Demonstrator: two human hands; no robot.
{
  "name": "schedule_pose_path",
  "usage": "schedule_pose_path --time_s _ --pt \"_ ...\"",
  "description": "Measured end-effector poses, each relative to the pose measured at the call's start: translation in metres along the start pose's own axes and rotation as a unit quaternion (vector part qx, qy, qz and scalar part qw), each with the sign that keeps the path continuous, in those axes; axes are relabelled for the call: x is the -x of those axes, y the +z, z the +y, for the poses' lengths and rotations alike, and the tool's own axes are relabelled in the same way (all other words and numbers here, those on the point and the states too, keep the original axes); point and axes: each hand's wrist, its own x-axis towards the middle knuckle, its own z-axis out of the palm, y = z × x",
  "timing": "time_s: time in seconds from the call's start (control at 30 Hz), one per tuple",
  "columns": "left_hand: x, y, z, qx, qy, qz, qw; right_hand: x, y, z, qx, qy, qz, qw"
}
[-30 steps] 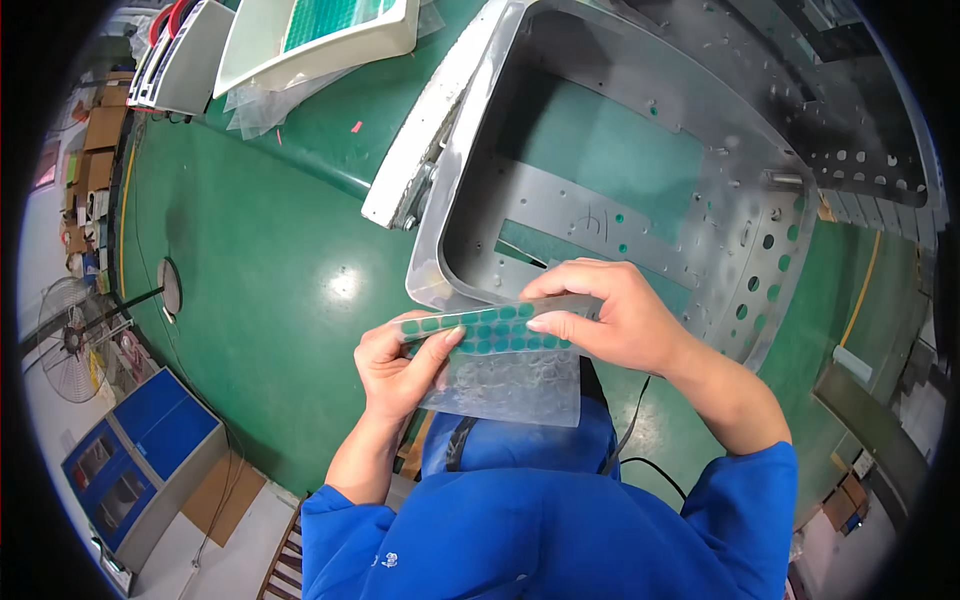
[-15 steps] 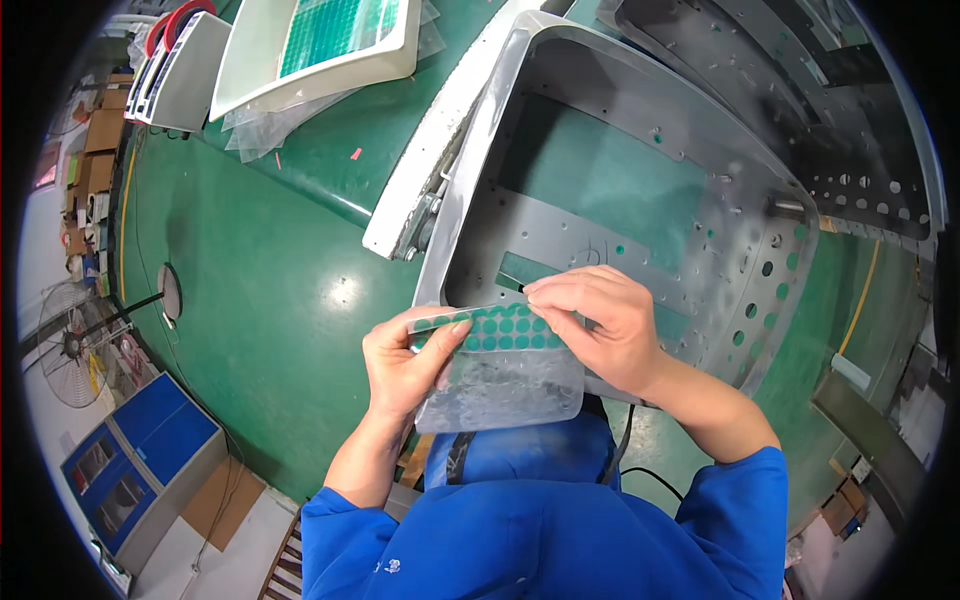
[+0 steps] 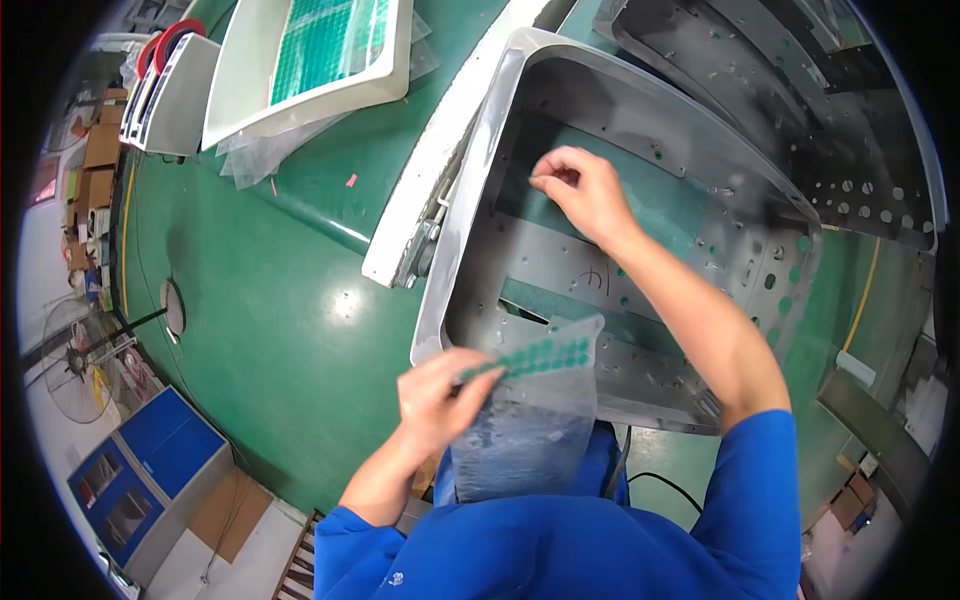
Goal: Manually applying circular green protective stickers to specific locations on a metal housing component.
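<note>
— While your left hand (image 3: 437, 398) pinches the clear sheet of green round stickers (image 3: 535, 395) near your chest, where is the right?
— Your right hand (image 3: 583, 192), fingertips pinched together, reaches inside the grey metal housing (image 3: 640, 110) on the green tabletop (image 3: 270, 290).

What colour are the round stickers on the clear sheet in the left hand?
Green: a row of round stickers on the clear sheet held by the left hand, in the head view.

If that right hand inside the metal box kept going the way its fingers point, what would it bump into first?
Most likely the grey metal housing: the right hand points its pinched fingertips toward the housing's far-left inner wall. Depth is hard to judge, so it could meet the green table surface showing through the housing's open bottom.
</note>
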Motion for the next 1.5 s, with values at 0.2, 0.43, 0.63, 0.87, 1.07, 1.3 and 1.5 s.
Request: schedule_pose_path --time_s 0.2,0.43,0.63,0.87,1.07,1.3,1.5 --pt "0.001 0.007 -0.013 0.024 0.102 -0.029 0.994 -0.064 0.017 0.036 0.183 0.054 -0.065 0.98" --pt "0.005 0.009 -0.022 0.032 0.135 -0.023 0.99 -0.071 0.022 0.029 0.253 0.101 -0.115 0.955" --pt "0.004 0.009 -0.023 0.033 0.141 -0.031 0.989 -0.073 0.022 0.027 0.281 0.103 -0.12 0.947" --pt "0.003 0.006 -0.018 0.026 0.123 -0.042 0.991 -0.071 0.023 0.02 0.295 0.099 -0.108 0.944" --pt "0.001 0.007 -0.017 0.027 0.127 -0.043 0.991 -0.073 0.024 0.02 0.313 0.112 -0.111 0.936" --pt "0.002 0.007 -0.018 0.028 0.131 -0.045 0.99 -0.069 0.023 0.016 0.318 0.097 -0.098 0.938" --pt "0.005 0.007 -0.022 0.036 0.136 -0.046 0.989 -0.068 0.025 0.014 0.331 0.089 -0.08 0.936"
